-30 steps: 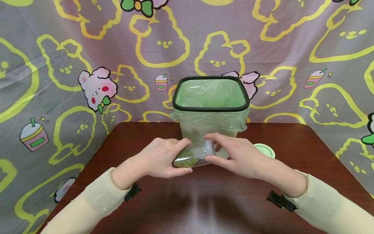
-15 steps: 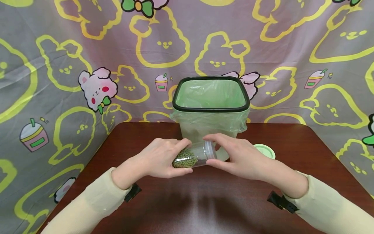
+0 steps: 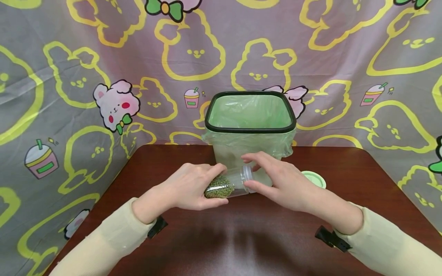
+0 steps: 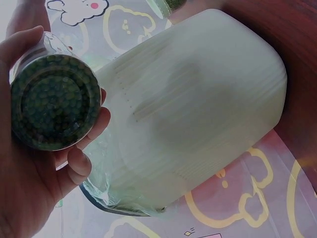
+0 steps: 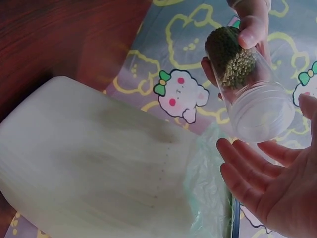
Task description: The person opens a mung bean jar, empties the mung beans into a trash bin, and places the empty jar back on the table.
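My left hand (image 3: 193,186) grips the lower part of a clear plastic jar (image 3: 232,179), which lies sideways in the air. Green beans (image 5: 237,64) fill its bottom end, and the left wrist view looks straight at the base (image 4: 55,101), with fingers and thumb around it. A translucent screw lid (image 5: 265,116) caps the other end, pointing right. My right hand (image 3: 284,183) is beside that lid with fingers spread. In the right wrist view its fingertips (image 5: 225,146) are just off the lid, curled around nothing.
Behind the jar stands a pale waste bin (image 3: 248,145) with a black rim and a green bag liner. A round pale green lid (image 3: 315,179) shows beyond my right hand. The brown table (image 3: 165,237) meets a patterned cloth backdrop (image 3: 145,57).
My right fingers and thumb, earlier around the jar's lid, have loosened and spread, the index finger lifting. My left hand and the jar have barely moved.
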